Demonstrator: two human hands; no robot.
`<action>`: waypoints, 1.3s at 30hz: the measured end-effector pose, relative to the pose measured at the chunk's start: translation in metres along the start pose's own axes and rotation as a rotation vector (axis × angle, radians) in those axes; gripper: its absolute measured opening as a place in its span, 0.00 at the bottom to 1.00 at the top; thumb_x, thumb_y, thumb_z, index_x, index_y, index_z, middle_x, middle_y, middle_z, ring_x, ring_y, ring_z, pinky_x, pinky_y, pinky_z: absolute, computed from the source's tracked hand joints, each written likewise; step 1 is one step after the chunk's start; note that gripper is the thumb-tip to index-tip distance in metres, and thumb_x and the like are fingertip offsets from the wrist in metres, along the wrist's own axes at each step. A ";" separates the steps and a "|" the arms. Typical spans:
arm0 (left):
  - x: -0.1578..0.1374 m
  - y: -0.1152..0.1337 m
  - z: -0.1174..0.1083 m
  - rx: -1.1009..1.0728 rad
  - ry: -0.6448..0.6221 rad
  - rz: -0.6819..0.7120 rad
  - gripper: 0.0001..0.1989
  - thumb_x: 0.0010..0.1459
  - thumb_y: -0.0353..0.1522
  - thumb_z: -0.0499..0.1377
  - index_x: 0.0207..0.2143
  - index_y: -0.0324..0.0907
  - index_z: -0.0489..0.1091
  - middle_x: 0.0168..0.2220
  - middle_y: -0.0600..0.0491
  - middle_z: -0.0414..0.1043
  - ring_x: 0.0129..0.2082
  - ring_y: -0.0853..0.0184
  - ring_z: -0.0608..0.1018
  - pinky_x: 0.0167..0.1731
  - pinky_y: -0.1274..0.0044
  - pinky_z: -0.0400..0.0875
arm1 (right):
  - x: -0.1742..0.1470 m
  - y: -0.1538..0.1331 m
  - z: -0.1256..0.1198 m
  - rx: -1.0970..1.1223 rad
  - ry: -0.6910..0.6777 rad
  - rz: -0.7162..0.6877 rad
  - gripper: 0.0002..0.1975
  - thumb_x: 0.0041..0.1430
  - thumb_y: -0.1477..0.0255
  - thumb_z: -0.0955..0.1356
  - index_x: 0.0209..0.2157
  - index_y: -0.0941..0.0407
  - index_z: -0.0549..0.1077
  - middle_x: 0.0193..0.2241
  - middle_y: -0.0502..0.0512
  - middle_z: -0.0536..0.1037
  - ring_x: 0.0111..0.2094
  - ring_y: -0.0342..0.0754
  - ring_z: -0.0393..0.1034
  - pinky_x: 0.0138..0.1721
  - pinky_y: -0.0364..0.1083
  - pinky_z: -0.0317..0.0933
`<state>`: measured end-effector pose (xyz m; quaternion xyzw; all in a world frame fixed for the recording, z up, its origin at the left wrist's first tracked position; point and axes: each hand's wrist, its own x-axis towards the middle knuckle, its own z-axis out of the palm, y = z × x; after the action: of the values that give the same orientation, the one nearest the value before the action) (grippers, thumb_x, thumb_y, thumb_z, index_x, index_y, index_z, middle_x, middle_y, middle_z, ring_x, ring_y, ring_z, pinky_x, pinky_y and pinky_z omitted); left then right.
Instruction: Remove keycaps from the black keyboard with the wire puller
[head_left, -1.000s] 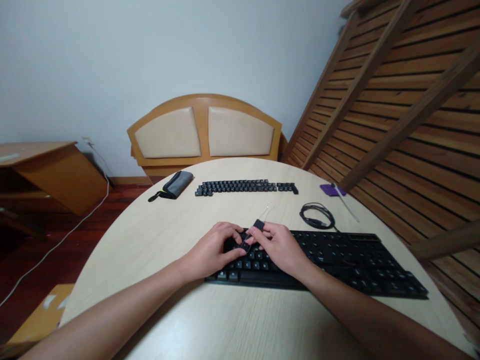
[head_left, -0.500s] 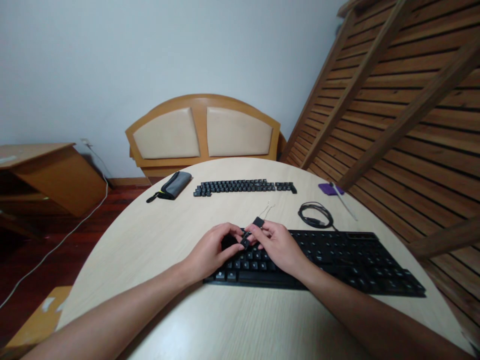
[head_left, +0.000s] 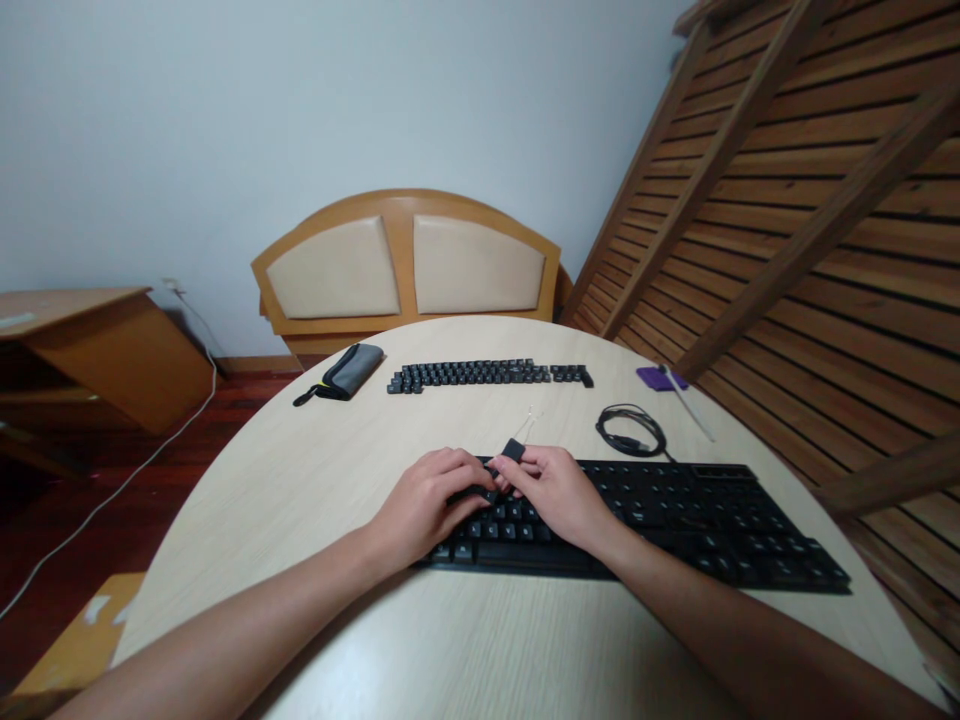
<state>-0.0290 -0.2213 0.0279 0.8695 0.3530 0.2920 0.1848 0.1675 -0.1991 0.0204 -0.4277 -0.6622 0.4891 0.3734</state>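
Observation:
My right hand (head_left: 559,487) is closed on a wire keycap puller (head_left: 513,450), gripping its black handle. Thin wires stick out beyond the handle on the far side. Opposite it, my left hand (head_left: 439,500) pinches a dark keycap (head_left: 489,494) at the near end of the puller; the fingers partly cover it. Both hands hover over the left half of a black keyboard (head_left: 675,510). Part of the keyboard's left side is hidden under my left hand.
Rows of loose keycaps (head_left: 472,374) lie at the back of the round table (head_left: 330,480). A grey cloth pouch (head_left: 349,372) sits to their left. On the right are a coiled cable (head_left: 631,430), a purple cloth (head_left: 660,378) and a thin white stick (head_left: 691,408).
My left fingers have closed further over the keycap, covering more of it. The puller in my right hand has shifted slightly left and toward me.

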 end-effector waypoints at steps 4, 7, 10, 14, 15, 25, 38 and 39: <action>-0.001 0.002 0.000 0.011 0.028 0.019 0.06 0.64 0.31 0.54 0.43 0.44 0.68 0.41 0.49 0.73 0.42 0.62 0.73 0.42 0.70 0.68 | 0.000 0.000 0.000 0.015 0.010 0.020 0.18 0.57 0.57 0.68 0.30 0.58 0.77 0.27 0.54 0.80 0.30 0.49 0.76 0.30 0.44 0.67; 0.002 -0.002 -0.007 0.033 0.104 -0.032 0.05 0.63 0.31 0.55 0.42 0.43 0.67 0.39 0.50 0.72 0.40 0.63 0.73 0.41 0.71 0.69 | 0.001 -0.001 0.001 0.009 0.029 0.045 0.17 0.58 0.58 0.67 0.28 0.59 0.76 0.27 0.56 0.81 0.29 0.48 0.76 0.29 0.44 0.67; 0.013 -0.016 -0.019 0.111 0.218 -0.084 0.07 0.63 0.32 0.56 0.43 0.43 0.67 0.38 0.51 0.72 0.39 0.63 0.73 0.40 0.70 0.69 | 0.002 -0.002 0.002 -0.010 0.033 0.060 0.17 0.59 0.59 0.67 0.28 0.59 0.76 0.27 0.56 0.81 0.29 0.47 0.76 0.30 0.44 0.67; 0.038 -0.049 -0.037 0.227 0.333 -0.107 0.07 0.61 0.32 0.57 0.42 0.43 0.70 0.39 0.50 0.74 0.38 0.63 0.74 0.41 0.69 0.69 | 0.002 -0.001 0.002 -0.012 0.031 0.061 0.16 0.59 0.60 0.66 0.29 0.59 0.76 0.27 0.56 0.81 0.29 0.47 0.76 0.30 0.44 0.67; 0.044 -0.059 -0.040 0.263 0.348 -0.126 0.08 0.61 0.32 0.57 0.43 0.43 0.70 0.40 0.50 0.75 0.39 0.62 0.74 0.42 0.69 0.69 | 0.002 -0.001 0.002 -0.012 0.029 0.059 0.16 0.59 0.60 0.66 0.29 0.59 0.76 0.27 0.56 0.81 0.29 0.47 0.76 0.30 0.44 0.67; 0.057 -0.133 -0.033 0.486 0.371 -0.233 0.07 0.58 0.31 0.60 0.40 0.44 0.75 0.45 0.47 0.72 0.48 0.56 0.69 0.51 0.64 0.64 | 0.000 -0.003 0.002 -0.004 0.025 0.060 0.15 0.60 0.63 0.66 0.30 0.60 0.76 0.26 0.56 0.81 0.29 0.47 0.76 0.31 0.44 0.67; 0.048 -0.152 -0.031 0.568 0.364 -0.278 0.09 0.56 0.32 0.62 0.39 0.44 0.77 0.47 0.47 0.71 0.49 0.53 0.66 0.51 0.63 0.64 | 0.001 -0.004 0.002 -0.010 0.026 0.060 0.14 0.60 0.63 0.66 0.29 0.60 0.76 0.26 0.55 0.81 0.28 0.46 0.75 0.30 0.43 0.66; 0.048 -0.153 -0.031 0.570 0.366 -0.279 0.09 0.56 0.32 0.62 0.40 0.44 0.77 0.47 0.47 0.70 0.49 0.53 0.66 0.52 0.63 0.64 | 0.001 -0.003 0.002 -0.009 0.026 0.062 0.14 0.60 0.63 0.66 0.28 0.60 0.76 0.26 0.55 0.81 0.28 0.46 0.75 0.30 0.43 0.66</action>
<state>-0.0980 -0.0787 -0.0108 0.7629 0.5628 0.3043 -0.0930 0.1651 -0.1997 0.0232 -0.4559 -0.6460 0.4919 0.3646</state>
